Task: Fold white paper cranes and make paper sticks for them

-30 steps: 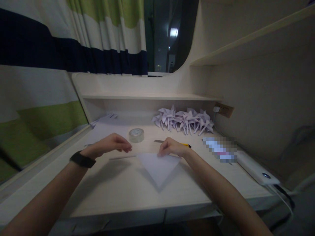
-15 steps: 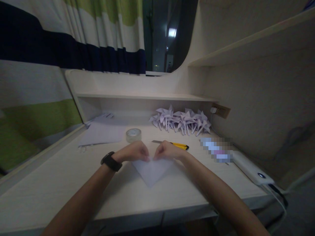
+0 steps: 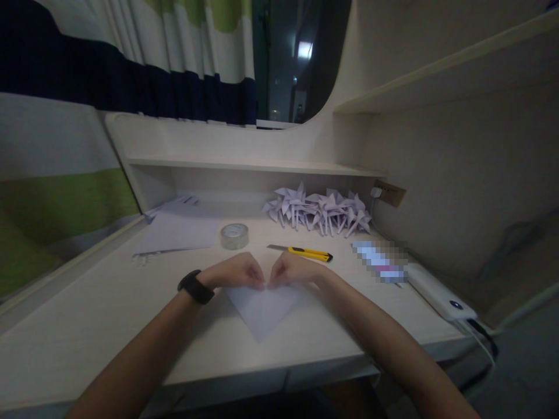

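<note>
A white sheet of paper (image 3: 261,314) lies on the desk with one corner pointing toward me, its visible part a triangle. My left hand (image 3: 240,271), below a black wristwatch, pinches the paper's far edge near the middle. Right beside it my right hand (image 3: 293,269) pinches the same edge, fingertips almost touching the left ones. Both hands hide the far side of the sheet. Just beyond my right hand is a yellow utility knife (image 3: 309,254) with its blade out. A roll of clear tape (image 3: 234,236) sits beyond my left hand.
Several white paper pinwheels (image 3: 323,209) are bunched at the back under the shelf (image 3: 257,166). A stack of white paper (image 3: 179,230) lies back left. On the right are a blurred-out phone-like object (image 3: 379,262) and a white power strip (image 3: 441,294) with cables.
Both hands keep their pinch on the paper, moving very little. The view has shifted slightly, and more of the knife now shows beyond my right hand.
</note>
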A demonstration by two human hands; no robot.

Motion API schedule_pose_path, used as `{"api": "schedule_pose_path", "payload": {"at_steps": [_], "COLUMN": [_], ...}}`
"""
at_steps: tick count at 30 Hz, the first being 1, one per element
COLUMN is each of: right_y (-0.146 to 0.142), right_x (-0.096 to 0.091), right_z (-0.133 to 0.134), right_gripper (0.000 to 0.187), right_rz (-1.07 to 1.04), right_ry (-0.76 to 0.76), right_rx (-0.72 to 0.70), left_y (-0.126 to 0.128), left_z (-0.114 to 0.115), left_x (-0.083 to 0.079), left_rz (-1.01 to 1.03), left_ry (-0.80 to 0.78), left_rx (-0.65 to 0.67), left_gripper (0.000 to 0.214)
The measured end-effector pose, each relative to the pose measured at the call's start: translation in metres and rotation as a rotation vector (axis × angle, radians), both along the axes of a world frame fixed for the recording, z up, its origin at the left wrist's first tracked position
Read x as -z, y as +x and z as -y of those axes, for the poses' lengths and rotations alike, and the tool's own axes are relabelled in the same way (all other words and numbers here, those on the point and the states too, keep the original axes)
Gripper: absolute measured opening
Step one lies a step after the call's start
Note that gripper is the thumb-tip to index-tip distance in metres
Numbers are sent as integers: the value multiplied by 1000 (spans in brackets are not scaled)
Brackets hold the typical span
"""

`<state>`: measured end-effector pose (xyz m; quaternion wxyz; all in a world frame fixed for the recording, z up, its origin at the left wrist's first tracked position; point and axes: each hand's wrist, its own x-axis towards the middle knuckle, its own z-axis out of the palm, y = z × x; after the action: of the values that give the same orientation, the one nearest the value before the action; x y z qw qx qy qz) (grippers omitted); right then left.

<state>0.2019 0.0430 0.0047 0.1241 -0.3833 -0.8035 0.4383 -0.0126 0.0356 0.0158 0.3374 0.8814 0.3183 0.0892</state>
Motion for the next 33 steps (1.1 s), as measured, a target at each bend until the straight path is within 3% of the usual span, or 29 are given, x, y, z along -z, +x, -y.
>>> {"api": "schedule_pose_path", "payload": {"at_steps": [13, 21, 33], "right_y": [4, 5, 11], "right_x": [2, 3, 9], "right_z": [-3, -6, -13], "right_gripper": [22, 20, 32], "right_rz": [11, -8, 33], "right_ry": [-179, -279, -383], "right_rx": [-53, -43, -187], "left_y": [-19, -12, -17], "left_z": [-8, -8, -7], "left_x": [-3, 5, 3], "left_rz": [-66, 1, -36], "left_ry": [-122, -99, -102], "left_rx": [-49, 1, -14], "left_gripper": [24, 28, 21]}}
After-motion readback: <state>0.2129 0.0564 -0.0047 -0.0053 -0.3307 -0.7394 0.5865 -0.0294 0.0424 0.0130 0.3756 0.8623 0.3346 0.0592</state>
